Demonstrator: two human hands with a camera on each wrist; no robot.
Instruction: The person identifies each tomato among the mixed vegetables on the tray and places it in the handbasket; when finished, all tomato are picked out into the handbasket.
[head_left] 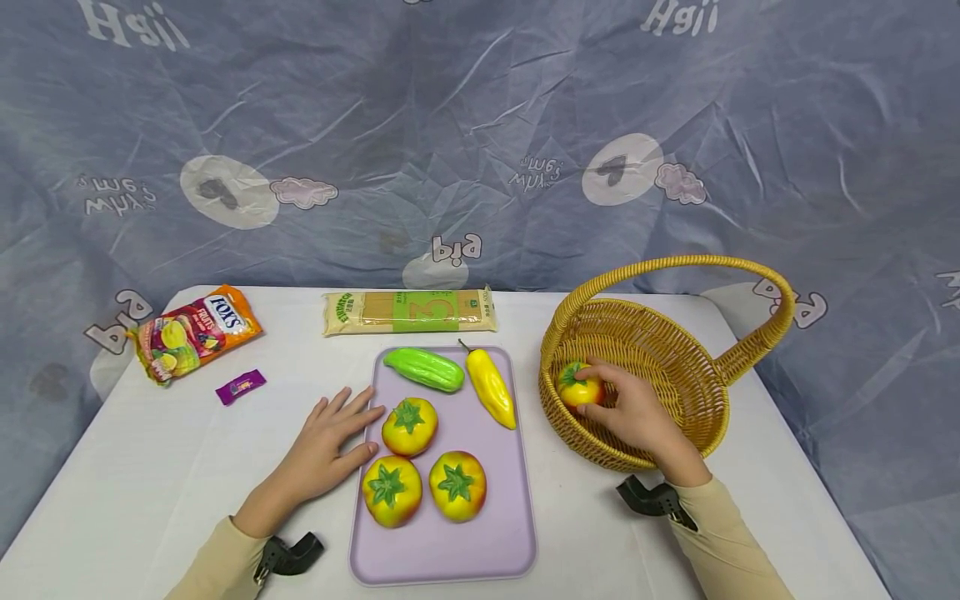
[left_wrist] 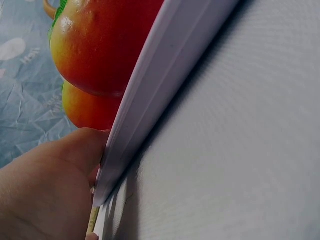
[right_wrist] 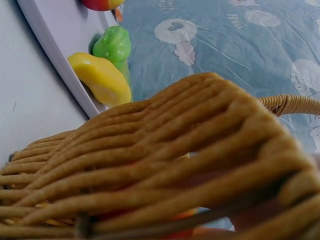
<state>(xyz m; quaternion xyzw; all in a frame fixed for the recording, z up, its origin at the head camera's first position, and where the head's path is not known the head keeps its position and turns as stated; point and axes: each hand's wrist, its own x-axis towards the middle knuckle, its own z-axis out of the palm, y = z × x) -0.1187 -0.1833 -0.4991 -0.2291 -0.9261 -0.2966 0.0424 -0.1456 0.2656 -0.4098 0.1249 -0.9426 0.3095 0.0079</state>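
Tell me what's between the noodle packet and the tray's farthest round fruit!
In the head view: white table, then the rim of the tray and a green vegetable.

A strip of white tabletop (head_left: 577, 533) runs between the flat lilac plastic tray (head_left: 442, 554) and the round tan wicker basket (head_left: 577, 433), tight beside the basket, broader on the near side. The basket's arched handle (head_left: 678, 262) spans its mouth, and the right hand (head_left: 630, 408), gripping a round yellow-red fruit (head_left: 576, 393), fills the left part, leaving room to the right. Three similar fruits (head_left: 459, 490) crowd the tray's left and middle; its near end offers passage. The left hand (head_left: 326, 446) blocks its left edge.
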